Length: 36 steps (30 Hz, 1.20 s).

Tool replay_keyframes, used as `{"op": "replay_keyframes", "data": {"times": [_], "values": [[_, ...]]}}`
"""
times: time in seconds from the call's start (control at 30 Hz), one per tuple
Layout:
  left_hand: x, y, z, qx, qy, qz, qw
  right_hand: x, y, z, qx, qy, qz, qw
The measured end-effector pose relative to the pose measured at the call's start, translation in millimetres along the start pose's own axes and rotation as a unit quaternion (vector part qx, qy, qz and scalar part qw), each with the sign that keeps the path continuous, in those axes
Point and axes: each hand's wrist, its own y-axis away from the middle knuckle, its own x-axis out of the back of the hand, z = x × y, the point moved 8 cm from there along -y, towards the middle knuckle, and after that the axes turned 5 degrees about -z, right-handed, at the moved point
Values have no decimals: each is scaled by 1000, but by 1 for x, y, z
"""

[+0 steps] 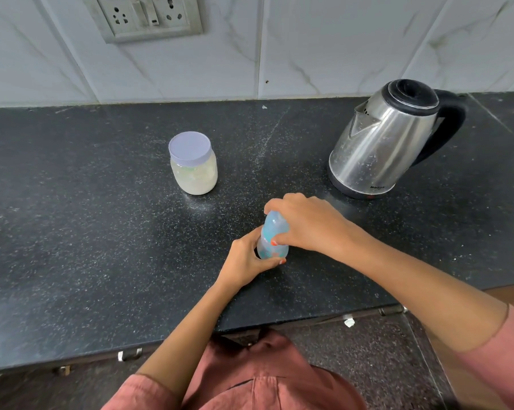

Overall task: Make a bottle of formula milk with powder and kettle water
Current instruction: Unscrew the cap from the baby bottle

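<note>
A small clear baby bottle (272, 247) with a bluish cap stands on the black counter (102, 247) near its front edge. My left hand (247, 261) grips the bottle's lower body from the left. My right hand (306, 221) curls over the cap from the right, thumb on its near side. A jar of pale powder (194, 170) with a lilac lid stands shut behind and to the left. The steel kettle (377, 143), black lid down, black handle to the right, stands at the back right.
A tiled wall with a socket plate (146, 16) runs behind the counter. The counter's front edge passes just below my forearms, with drawer handles (128, 355) under it. A seam in the counter lies right of the kettle.
</note>
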Motion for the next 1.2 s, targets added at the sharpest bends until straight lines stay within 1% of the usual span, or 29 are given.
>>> {"op": "replay_keyframes", "data": {"times": [0.1,0.17,0.2,0.27,0.33,0.4,0.6,0.73,0.8,0.93,1.03,1.13,1.2], "values": [[0,-1,-3,1,-4,6,1000,-2,-1,-6,65,9,-22,998],[1,-1,-2,3,-9,6,1000,-3,-1,-8,90,-5,-43,995],[1,-1,-1,1,-9,6,1000,-4,0,-8,93,-19,-46,994],[1,-1,0,-5,-6,6,1000,0,0,-4,66,-34,-22,997],[1,-1,1,-8,-3,7,1000,5,1,3,19,-8,16,1000],[0,-1,0,-7,0,6,1000,7,2,5,-4,15,30,999],[-2,-2,-6,-7,5,5,1000,9,4,4,32,-41,20,998],[-2,-2,-5,-9,6,9,1000,13,4,9,80,-113,17,990],[-2,-2,-5,-10,6,5,1000,18,6,16,85,-153,23,984],[-2,-1,-5,-9,5,3,1000,31,17,49,34,-237,58,969],[-2,-1,-4,-13,-1,4,1000,28,25,82,-24,-268,95,958],[-2,-1,-4,-11,-3,7,1000,8,27,111,-74,-306,99,944],[-2,-1,-5,-10,1,11,1000,-9,25,125,-93,-320,94,938]]}}
